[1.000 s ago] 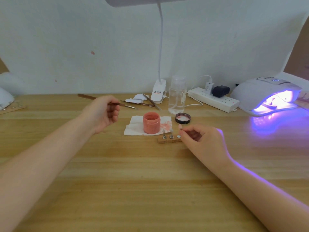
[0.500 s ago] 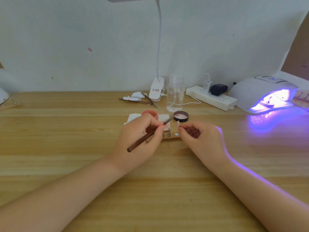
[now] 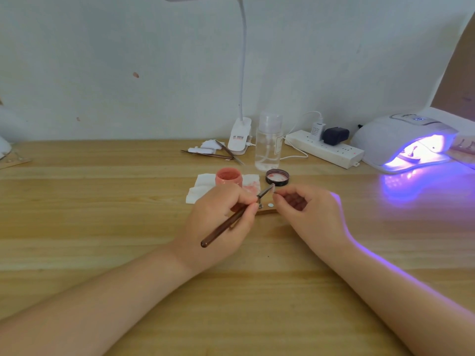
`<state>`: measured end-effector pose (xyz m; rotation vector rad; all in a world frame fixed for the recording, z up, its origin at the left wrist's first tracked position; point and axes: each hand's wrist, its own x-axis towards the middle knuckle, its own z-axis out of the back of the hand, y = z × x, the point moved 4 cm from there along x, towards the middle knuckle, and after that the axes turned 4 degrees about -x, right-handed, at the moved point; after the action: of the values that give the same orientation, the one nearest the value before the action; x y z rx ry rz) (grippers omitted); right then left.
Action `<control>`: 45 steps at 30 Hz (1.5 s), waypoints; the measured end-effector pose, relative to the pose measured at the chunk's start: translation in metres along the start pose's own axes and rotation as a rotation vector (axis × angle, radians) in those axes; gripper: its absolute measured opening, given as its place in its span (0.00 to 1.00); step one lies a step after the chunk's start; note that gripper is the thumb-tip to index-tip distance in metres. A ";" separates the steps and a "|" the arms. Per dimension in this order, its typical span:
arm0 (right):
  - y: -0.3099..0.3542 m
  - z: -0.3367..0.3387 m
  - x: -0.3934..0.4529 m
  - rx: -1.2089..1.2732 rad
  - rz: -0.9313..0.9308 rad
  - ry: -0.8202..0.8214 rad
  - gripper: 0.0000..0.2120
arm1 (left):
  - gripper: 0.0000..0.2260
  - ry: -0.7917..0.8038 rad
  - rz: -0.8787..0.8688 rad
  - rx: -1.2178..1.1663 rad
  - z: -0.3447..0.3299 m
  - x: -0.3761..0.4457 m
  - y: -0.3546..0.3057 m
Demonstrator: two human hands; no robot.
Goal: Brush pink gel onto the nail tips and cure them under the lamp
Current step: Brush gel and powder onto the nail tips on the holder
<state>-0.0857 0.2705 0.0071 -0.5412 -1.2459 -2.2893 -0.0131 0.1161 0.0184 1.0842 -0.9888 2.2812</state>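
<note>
holding: left hand (image 3: 218, 217) gripped brush (image 3: 232, 219); right hand (image 3: 305, 209) pinched nail tip (image 3: 273, 187) at brush's end
gel: pink jar (image 3: 228, 177) open on tissue (image 3: 203, 187), on surface (image 3: 257, 291)
lamp: curing lamp (image 3: 401, 140) glowed violet, far right
writing: bottle (image 3: 268, 142) label unreadable

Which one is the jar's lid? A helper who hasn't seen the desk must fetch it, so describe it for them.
Start at the tall clear bottle at the back of the wooden desk. Just in front of it, right of the open pink jar on its white tissue, lies the lid. It alone is round, flat, dark-rimmed and pink-smeared inside.
</note>
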 end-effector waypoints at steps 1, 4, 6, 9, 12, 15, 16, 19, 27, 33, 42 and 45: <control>0.000 0.000 0.000 0.002 0.001 0.001 0.05 | 0.05 0.005 0.005 -0.001 0.000 0.000 0.000; -0.001 0.000 0.000 0.010 0.001 0.001 0.05 | 0.07 0.003 0.006 0.001 0.002 -0.001 -0.002; -0.001 -0.001 0.000 0.017 0.001 0.000 0.05 | 0.07 0.012 -0.007 -0.009 0.003 -0.002 -0.004; -0.002 -0.001 0.000 0.013 0.002 0.003 0.04 | 0.07 0.012 -0.014 -0.038 0.004 -0.003 -0.005; -0.002 -0.001 0.000 0.014 -0.002 0.002 0.05 | 0.07 -0.029 0.035 -0.044 0.004 -0.002 -0.003; -0.002 -0.001 0.000 0.010 0.006 -0.003 0.06 | 0.07 -0.005 0.046 -0.035 0.001 -0.001 -0.002; -0.002 -0.001 0.000 0.006 0.011 -0.006 0.06 | 0.07 0.012 0.042 -0.032 0.000 -0.001 -0.002; -0.002 -0.001 0.000 -0.010 0.020 -0.011 0.06 | 0.06 0.041 0.030 -0.037 0.001 -0.002 -0.002; -0.001 -0.001 0.000 -0.010 0.011 0.003 0.05 | 0.05 -0.013 0.092 -0.138 0.005 -0.003 -0.002; -0.001 -0.001 0.000 -0.007 0.012 0.002 0.05 | 0.02 -0.001 0.228 -0.178 0.001 -0.002 0.002; -0.002 -0.002 0.001 0.010 -0.014 0.013 0.03 | 0.06 -0.094 0.270 -0.274 0.007 -0.002 0.004; -0.001 -0.003 0.000 0.007 -0.002 0.031 0.03 | 0.06 -0.096 0.386 -0.330 0.003 -0.001 0.011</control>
<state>-0.0868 0.2685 0.0055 -0.4999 -1.2401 -2.2853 -0.0174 0.1064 0.0144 0.9302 -1.6683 2.2470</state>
